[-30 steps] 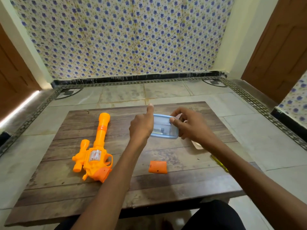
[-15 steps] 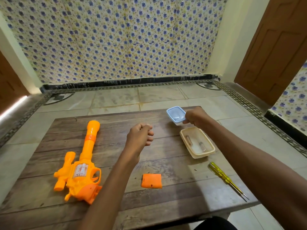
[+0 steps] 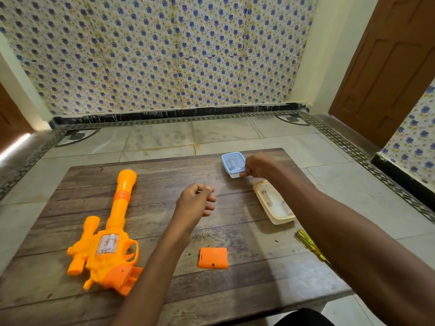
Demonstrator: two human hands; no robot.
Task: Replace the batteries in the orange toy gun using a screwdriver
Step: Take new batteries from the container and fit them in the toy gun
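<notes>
Crossing the bench [image 3: 164, 175], your right forearm [image 3: 329, 222] hides the yellow screwdriver [image 3: 308, 244] tip and one side of the cream tray [image 3: 277, 216]. Your right grip [image 3: 259, 165] pinches the blue-lidded box [image 3: 231, 162] at the far edge; your left grip [image 3: 195, 203] hovers loosely curled, empty. The orange toy gun [image 3: 108, 250] lies at the left.

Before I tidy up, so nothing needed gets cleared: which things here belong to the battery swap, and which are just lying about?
Job:
orange plastic toy gun
loose orange battery cover
yellow-handled screwdriver
blue-lidded clear plastic box, gripped by the right hand
open cream tray, probably holding batteries

Lying about:
nothing loose; only the wooden table and brown door
</notes>
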